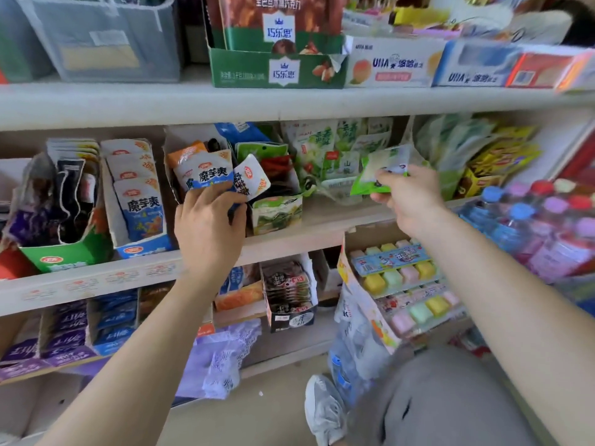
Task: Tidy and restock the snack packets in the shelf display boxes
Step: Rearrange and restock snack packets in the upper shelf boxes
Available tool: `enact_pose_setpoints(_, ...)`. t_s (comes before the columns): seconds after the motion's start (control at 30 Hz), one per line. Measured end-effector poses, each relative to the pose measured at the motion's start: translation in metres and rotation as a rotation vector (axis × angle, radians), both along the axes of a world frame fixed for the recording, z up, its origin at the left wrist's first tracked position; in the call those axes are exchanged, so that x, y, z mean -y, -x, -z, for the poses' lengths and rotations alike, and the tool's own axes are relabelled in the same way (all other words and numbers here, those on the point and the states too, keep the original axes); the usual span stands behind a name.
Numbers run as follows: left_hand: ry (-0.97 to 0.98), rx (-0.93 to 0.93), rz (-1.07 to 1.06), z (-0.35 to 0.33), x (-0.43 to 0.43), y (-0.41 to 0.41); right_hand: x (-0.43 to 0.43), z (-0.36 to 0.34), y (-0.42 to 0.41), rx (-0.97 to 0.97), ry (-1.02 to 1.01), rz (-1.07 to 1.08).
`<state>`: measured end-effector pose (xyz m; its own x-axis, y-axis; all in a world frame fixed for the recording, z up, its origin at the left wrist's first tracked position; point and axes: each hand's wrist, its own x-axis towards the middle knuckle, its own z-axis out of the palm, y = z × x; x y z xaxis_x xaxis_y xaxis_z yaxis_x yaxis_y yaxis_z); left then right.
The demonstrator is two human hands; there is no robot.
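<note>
Packets [206, 175] mid-sort: left hand [209, 226] grips white ones at nine o'clock, right hand [409, 201] pinches green packet [370, 178] at three; next, probably find its slot.

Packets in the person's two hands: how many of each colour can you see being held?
In the left hand, white-and-blue packets: 2
In the right hand, green packet: 1 (blurred; more could hide behind it)
Total: 3
</note>
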<state>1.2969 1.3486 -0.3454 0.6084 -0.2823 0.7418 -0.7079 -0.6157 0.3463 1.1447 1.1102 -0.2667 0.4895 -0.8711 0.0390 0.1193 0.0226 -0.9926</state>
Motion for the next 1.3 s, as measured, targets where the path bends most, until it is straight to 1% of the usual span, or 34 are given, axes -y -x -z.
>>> enact_pose_setpoints(0.17,0.003,0.035,0.046,0.001,-0.001,0.0,0.021,0.005,-0.022,0.043,-0.064,-0.153)
enact_pose_setpoints(0.23,0.005,0.035,0.061,0.002,-0.002,0.0,0.021,0.011,-0.02,-0.06,0.034,-0.212)
enact_pose_setpoints(0.27,0.007,0.039,0.066,0.002,-0.002,0.001,0.018,0.014,-0.017,-0.154,0.152,-0.205)
enact_pose_setpoints(0.33,0.01,0.049,0.072,0.004,-0.003,0.001,0.015,0.023,-0.011,-0.32,0.492,-0.106)
enact_pose_setpoints(0.47,0.023,0.058,0.076,0.004,-0.002,0.006,0.009,0.037,-0.001,-0.491,1.108,0.001)
enact_pose_setpoints(0.5,0.026,0.067,0.074,0.003,-0.001,0.008,0.008,0.038,-0.002,-0.53,1.237,0.016)
enact_pose_setpoints(0.57,0.024,0.11,0.052,0.002,0.001,0.014,0.014,0.039,-0.009,-0.592,1.372,0.012)
enact_pose_setpoints(0.67,0.032,0.198,0.06,0.0,0.009,0.027,0.026,0.039,-0.023,-0.677,1.392,-0.062)
enact_pose_setpoints(0.73,0.017,0.251,0.132,-0.003,0.018,0.035,0.037,0.035,-0.028,-0.613,1.376,-0.086)
enact_pose_setpoints(0.8,-0.019,0.283,0.216,-0.008,0.029,0.041,0.049,0.027,-0.03,-0.523,1.265,-0.061)
enact_pose_setpoints(0.87,-0.075,0.269,0.277,-0.018,0.045,0.044,0.065,0.019,-0.031,-0.458,1.105,0.022)
enact_pose_setpoints(0.93,-0.151,0.204,0.309,-0.03,0.067,0.045,0.08,0.013,-0.033,-0.41,0.953,0.047)
enact_pose_setpoints(1.0,-0.248,0.119,0.319,-0.044,0.09,0.042,0.091,0.01,-0.034,-0.361,0.853,0.053)
enact_pose_setpoints(1.07,-0.4,0.03,0.294,-0.056,0.109,0.034,0.098,0.007,-0.031,-0.361,0.852,0.089)
enact_pose_setpoints(1.17,-0.63,-0.065,0.217,-0.065,0.128,0.016,0.107,0.003,-0.025,-0.471,0.94,0.098)
enact_pose_setpoints(1.23,-0.67,-0.108,0.192,-0.066,0.132,0.009,0.115,0.003,-0.024,-0.555,0.974,0.072)
enact_pose_setpoints(1.3,-0.656,-0.11,0.182,-0.066,0.131,0.006,0.12,0.004,-0.025,-0.639,1.017,0.036)
